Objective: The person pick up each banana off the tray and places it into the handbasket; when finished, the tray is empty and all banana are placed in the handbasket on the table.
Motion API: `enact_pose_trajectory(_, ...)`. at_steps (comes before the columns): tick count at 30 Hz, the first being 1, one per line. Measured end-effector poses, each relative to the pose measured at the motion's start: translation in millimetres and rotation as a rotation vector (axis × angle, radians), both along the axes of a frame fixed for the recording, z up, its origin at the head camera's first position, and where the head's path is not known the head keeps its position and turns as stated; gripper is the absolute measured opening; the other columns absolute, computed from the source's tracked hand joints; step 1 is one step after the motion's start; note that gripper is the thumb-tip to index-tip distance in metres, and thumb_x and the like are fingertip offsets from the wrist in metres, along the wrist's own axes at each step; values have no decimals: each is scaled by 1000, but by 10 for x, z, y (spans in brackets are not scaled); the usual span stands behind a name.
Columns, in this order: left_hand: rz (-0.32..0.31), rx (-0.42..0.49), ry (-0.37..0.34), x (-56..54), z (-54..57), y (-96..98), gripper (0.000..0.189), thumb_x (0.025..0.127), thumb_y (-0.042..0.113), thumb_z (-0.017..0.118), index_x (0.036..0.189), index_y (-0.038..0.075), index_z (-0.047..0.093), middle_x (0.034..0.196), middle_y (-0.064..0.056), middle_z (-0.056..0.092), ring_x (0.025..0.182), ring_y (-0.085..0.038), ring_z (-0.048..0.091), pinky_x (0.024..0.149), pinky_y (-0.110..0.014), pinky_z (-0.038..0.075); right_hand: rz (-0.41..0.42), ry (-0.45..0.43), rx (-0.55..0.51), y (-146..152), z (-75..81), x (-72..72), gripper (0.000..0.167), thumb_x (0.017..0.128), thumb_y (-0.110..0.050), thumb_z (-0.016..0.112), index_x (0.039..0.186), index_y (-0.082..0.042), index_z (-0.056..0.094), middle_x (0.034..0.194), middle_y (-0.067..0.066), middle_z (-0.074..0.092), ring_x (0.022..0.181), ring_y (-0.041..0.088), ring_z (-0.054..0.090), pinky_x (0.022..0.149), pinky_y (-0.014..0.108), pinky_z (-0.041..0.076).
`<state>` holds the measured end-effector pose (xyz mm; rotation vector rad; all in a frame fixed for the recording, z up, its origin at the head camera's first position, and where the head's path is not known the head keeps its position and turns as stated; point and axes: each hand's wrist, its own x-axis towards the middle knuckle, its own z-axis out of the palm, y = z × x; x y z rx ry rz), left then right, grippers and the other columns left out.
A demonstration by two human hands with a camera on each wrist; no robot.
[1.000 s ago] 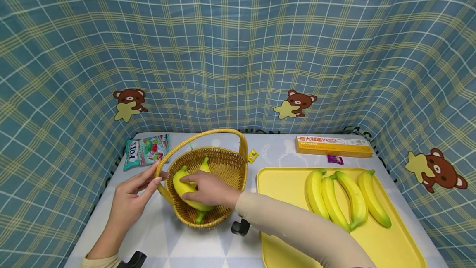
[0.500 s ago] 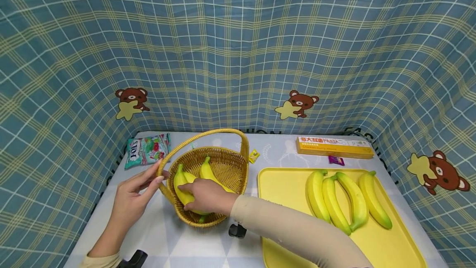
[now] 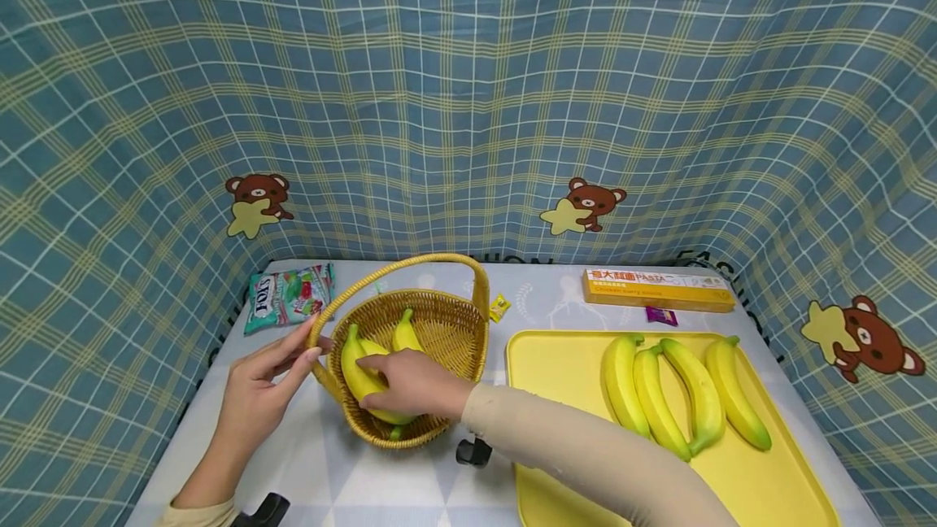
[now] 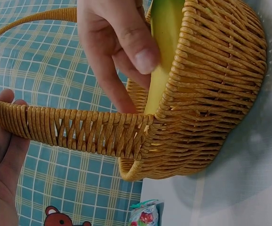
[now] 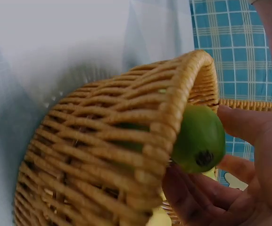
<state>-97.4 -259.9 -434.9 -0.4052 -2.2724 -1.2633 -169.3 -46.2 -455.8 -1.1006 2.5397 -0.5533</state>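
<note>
A wicker basket (image 3: 464, 340) with an arched handle (image 3: 410, 263) stands left of centre on the table. My left hand (image 3: 258, 389) pinches the handle's left side between thumb and fingers. Bananas lie inside the basket; the nearest banana (image 3: 359, 372) curves along the left wall, and another banana (image 3: 406, 333) shows behind my right hand (image 3: 423, 385). That hand reaches into the basket and grips the nearest banana, thumb on one side and fingers on the other. In the right wrist view, the banana's green tip (image 5: 201, 136) sticks out over the rim between thumb and fingers.
Right of the basket is a yellow tray (image 3: 552, 372) bearing several bananas (image 3: 699, 397). A candy bag (image 3: 289, 297) lies at the back left, a yellow-wrapped sweet (image 3: 499, 307) behind the basket. A pasta box (image 3: 659, 289) and purple sweet (image 3: 662, 315) sit behind the tray.
The nearest banana has shifted against the basket's left wall, and more yellow shows beside it. My right hand has moved slightly within the basket. The left hand keeps its hold on the handle.
</note>
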Motion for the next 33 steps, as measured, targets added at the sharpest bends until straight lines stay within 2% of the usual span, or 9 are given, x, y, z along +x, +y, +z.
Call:
enact_pose_trajectory(4, 3, -11, 3, -1, 6, -1, 58, 87, -16, 70, 141, 6, 61, 105, -6, 76, 100, 4, 67, 85, -10, 53, 2, -12, -77, 98, 2, -37, 58, 97, -45, 67, 148, -20, 55, 116, -2, 73, 97, 6, 68, 82, 19, 54)
enact_pose_trajectory(10, 6, 33, -30, 1, -2, 5, 56, 89, -15, 69, 140, 7, 62, 107, -5, 77, 102, 4, 67, 85, -11, 53, -14, -15, -155, 394, 76, -12, 52, 101, -41, 62, 147, -19, 55, 125, 3, 70, 91, 6, 67, 79, 21, 54)
enact_pose_trajectory(16, 21, 20, -26, -12, -23, -3, 57, 87, -16, 70, 139, 6, 63, 106, -2, 76, 100, 5, 67, 84, -10, 53, -94, 35, -228, 847, 124, 52, 49, 103, -43, 60, 147, -23, 55, 135, -2, 64, 95, 6, 65, 78, 22, 54)
enact_pose_trajectory(19, 22, 18, -28, -22, -24, -6, 57, 87, -16, 70, 139, 6, 63, 106, -3, 76, 99, 5, 66, 84, -10, 53, -147, 67, -271, 1124, 126, 87, 47, 102, -40, 62, 146, -23, 57, 132, -5, 64, 92, 8, 63, 76, 23, 55)
enact_pose_trajectory(24, 8, 11, -23, -40, -10, -5, 56, 88, -15, 69, 139, 6, 63, 107, -5, 76, 101, 5, 66, 85, -10, 53, -278, 106, -283, 1646, 86, 142, 46, 100, -35, 66, 144, -21, 59, 131, -3, 65, 96, 11, 64, 79, 30, 58)
enact_pose_trajectory(28, 5, 13, -19, -45, 10, -4, 56, 88, -16, 69, 139, 6, 62, 107, -3, 76, 102, 5, 67, 85, -11, 53, -429, 114, -215, 2090, 41, 145, 52, 98, -33, 70, 146, -16, 56, 130, 4, 65, 102, 20, 66, 82, 38, 59)
enact_pose_trajectory(33, 12, 28, -47, -47, 29, -4, 56, 89, -14, 69, 140, 8, 62, 107, 1, 76, 102, 4, 67, 85, -11, 53, -590, 128, -100, 2647, -78, 127, 63, 97, -31, 71, 150, -8, 48, 128, 16, 64, 104, 31, 66, 84, 49, 58)
